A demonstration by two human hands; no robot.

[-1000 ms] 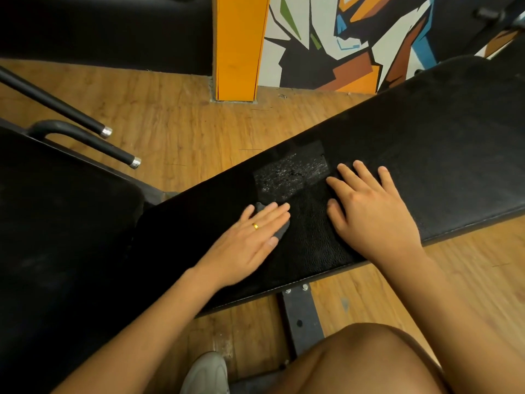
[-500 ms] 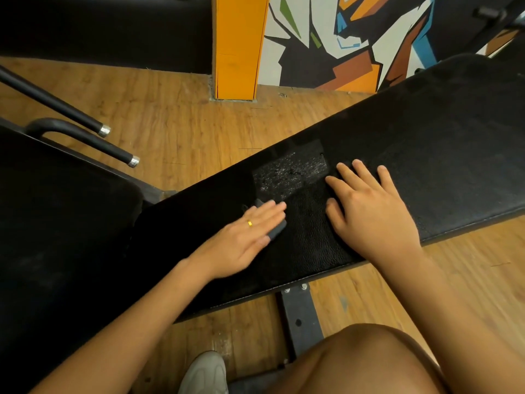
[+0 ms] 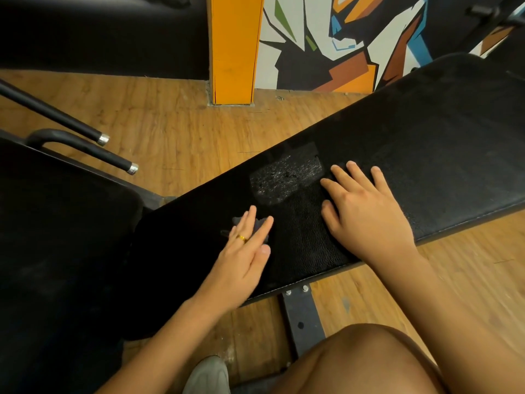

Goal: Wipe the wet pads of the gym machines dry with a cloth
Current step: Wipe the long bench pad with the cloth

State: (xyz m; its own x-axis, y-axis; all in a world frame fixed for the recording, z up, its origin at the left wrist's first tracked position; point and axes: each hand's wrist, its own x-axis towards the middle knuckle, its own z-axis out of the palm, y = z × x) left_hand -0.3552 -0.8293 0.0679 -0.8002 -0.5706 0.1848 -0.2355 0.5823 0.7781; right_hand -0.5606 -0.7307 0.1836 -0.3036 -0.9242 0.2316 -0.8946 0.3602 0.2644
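Since half a second earlier, the left hand (image 3: pixel 241 254) is found drawn a little toward the lower left of the frame with the cloth (image 3: pixel 259 224) beneath it, while the right hand (image 3: pixel 366 220) is unmoved. No grasp is closed on the cloth: it is pinned under straight, slightly spread fingers, with only dark scraps of it seen between them, and it is pressed flat against the bench pad (image 3: pixel 426 143) at centre frame. The right hand is laid palm down on the same pad, fingers extended, just right of centre, and nothing is held in it. A wet patch (image 3: pixel 284 177) is seen glistening above the cloth and just beside the right fingertips, not covered by the cloth. For the stroke to be done well, the cloth is best carried back up over that patch under even, flat pressure, in overlapping passes, and turned to a dry face if streaks are left. A second pad (image 3: pixel 56 237) at the left is judged yet to be checked.
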